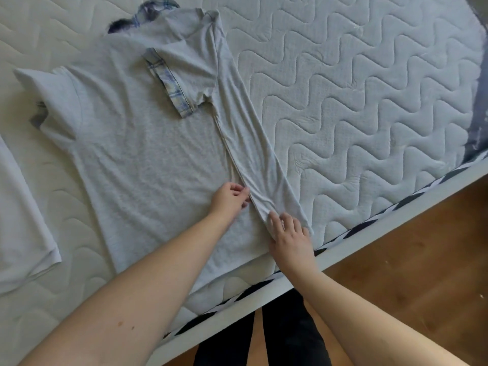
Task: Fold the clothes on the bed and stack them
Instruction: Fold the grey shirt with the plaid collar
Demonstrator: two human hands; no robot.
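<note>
A light grey T-shirt [137, 154] lies flat on the quilted mattress [356, 101], collar away from me. Its right side is folded inward as a long strip, and that sleeve, with a blue plaid cuff [169, 85], lies across the chest. My left hand [231, 198] pinches the folded edge near the hem. My right hand [289, 233] rests flat, fingers spread, on the strip's lower corner. A blue plaid collar [155, 6] shows at the top.
A white garment [23, 220] lies on the mattress at the far left. The bed's white frame edge [369, 228] runs diagonally below the shirt, with wooden floor [422, 273] beyond it. My dark-trousered legs [264, 339] stand against the bed.
</note>
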